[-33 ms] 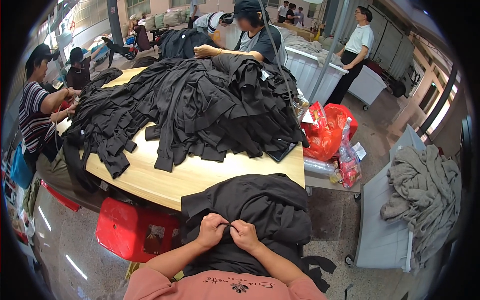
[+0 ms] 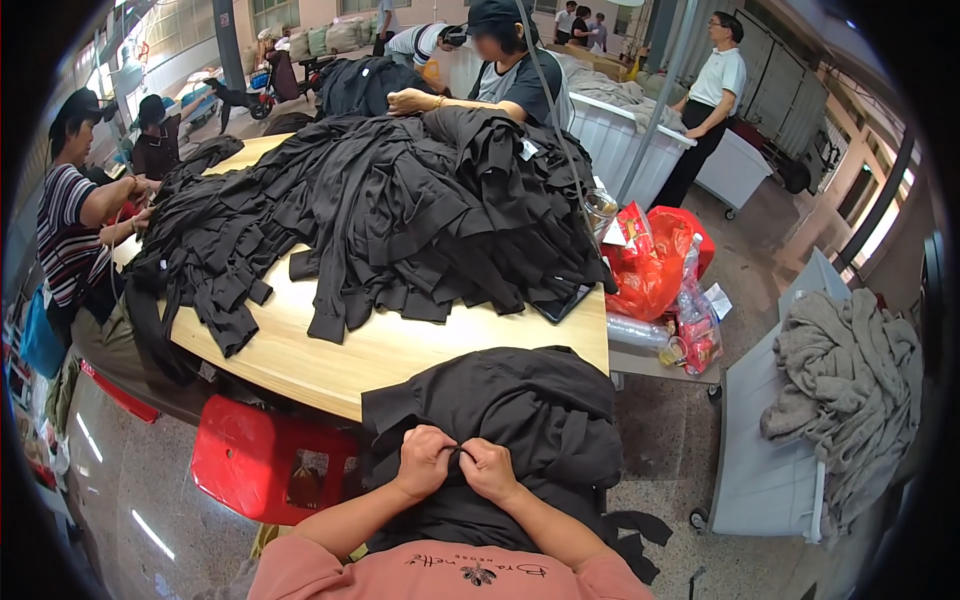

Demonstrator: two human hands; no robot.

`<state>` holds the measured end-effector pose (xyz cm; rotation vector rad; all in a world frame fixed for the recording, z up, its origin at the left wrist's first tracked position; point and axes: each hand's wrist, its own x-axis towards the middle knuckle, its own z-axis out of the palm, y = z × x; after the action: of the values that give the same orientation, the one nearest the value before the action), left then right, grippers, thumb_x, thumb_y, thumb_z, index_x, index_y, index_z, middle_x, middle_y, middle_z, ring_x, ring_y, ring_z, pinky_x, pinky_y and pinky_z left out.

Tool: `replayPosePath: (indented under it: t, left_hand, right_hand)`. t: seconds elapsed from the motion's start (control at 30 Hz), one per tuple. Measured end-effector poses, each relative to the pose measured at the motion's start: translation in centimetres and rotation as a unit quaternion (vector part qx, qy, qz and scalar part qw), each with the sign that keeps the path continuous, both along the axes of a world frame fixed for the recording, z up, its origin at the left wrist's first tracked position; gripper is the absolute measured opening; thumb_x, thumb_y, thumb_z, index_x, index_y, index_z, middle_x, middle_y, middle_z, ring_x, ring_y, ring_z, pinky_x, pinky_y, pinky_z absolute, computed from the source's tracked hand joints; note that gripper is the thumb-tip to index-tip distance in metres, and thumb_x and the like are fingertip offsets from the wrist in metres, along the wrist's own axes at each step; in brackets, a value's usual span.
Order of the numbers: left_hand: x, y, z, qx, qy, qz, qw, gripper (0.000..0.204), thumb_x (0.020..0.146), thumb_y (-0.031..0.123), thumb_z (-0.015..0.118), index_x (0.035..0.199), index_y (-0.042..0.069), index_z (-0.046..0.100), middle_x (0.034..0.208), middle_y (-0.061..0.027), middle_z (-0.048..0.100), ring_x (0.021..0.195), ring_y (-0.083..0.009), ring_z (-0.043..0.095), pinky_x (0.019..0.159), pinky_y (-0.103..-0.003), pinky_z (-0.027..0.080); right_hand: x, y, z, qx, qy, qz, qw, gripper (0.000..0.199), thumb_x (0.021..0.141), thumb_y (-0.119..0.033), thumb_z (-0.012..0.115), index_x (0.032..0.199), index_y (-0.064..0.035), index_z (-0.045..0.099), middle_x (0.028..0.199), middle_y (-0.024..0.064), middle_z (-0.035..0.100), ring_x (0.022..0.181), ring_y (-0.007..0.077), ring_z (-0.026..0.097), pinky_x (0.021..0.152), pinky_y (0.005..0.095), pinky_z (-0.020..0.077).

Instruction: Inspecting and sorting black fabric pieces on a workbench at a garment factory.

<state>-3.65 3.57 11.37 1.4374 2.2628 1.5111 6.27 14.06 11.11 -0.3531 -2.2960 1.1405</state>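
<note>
A dark knitted garment [image 2: 510, 405] lies bunched at the table's near edge and hangs down over my lap. My left hand [image 2: 425, 464] and my right hand [image 2: 487, 470] are close together on it, thumbs and fingers closed in a pinch. Between them they grip a small fold of the dark cloth. Just which part of the garment this is cannot be made out. Farther off, a large heap of similar dark garments [image 2: 420, 210] covers much of the wooden table [image 2: 440, 350].
A phone [image 2: 562, 303] lies at the table's right edge, near a red plastic bag [image 2: 648, 270] and bottles on a side shelf. Left of my legs stands a red stool [image 2: 235, 455]. Grey cloth fills a white wheeled bin [image 2: 765, 440] at right. Co-workers handle garments across the table.
</note>
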Motion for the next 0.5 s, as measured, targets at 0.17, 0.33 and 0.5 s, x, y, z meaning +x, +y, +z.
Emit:
replayPosePath:
  t: [0.17,0.33,0.5]
  left_hand:
    - [1.1,0.8,-0.4,0.068,0.176,0.047,0.981,0.017,0.058,-0.002,0.059,0.073,0.006,0.057,0.069,-0.0065,0.056,0.075,-0.0243,0.055,0.068,-0.035,0.039]
    - [1.2,0.3,-0.7,0.051,0.137,0.046,0.988,0.015,0.060,-0.002,0.059,0.072,0.006,0.056,0.068,-0.0062,0.055,0.073,-0.0239,0.055,0.066,-0.035,0.038]
    - [1.7,0.2,-0.1,0.047,0.161,0.045,0.985,0.014,0.061,-0.001,0.060,0.073,0.005,0.056,0.069,-0.0063,0.055,0.072,-0.0235,0.055,0.064,-0.035,0.038]
  right_hand:
    - [-0.1,0.1,-0.5,0.034,0.011,-0.051,0.998,0.007,0.070,-0.005,0.053,0.066,-0.0024,0.049,0.063,0.0131,0.053,0.055,0.0329,0.053,0.049,0.0405,0.0423]
    - [-0.2,-0.3,-0.3,0.093,0.014,-0.064,0.993,0.007,0.068,-0.004,0.053,0.064,-0.0044,0.048,0.061,0.0113,0.051,0.050,0.0309,0.052,0.045,0.0389,0.0422]
    - [0.3,-0.5,-0.6,0.068,0.039,-0.088,0.993,0.001,0.067,-0.002,0.053,0.068,-0.0032,0.054,0.062,0.0122,0.052,0.053,0.0298,0.053,0.047,0.0368,0.0425]
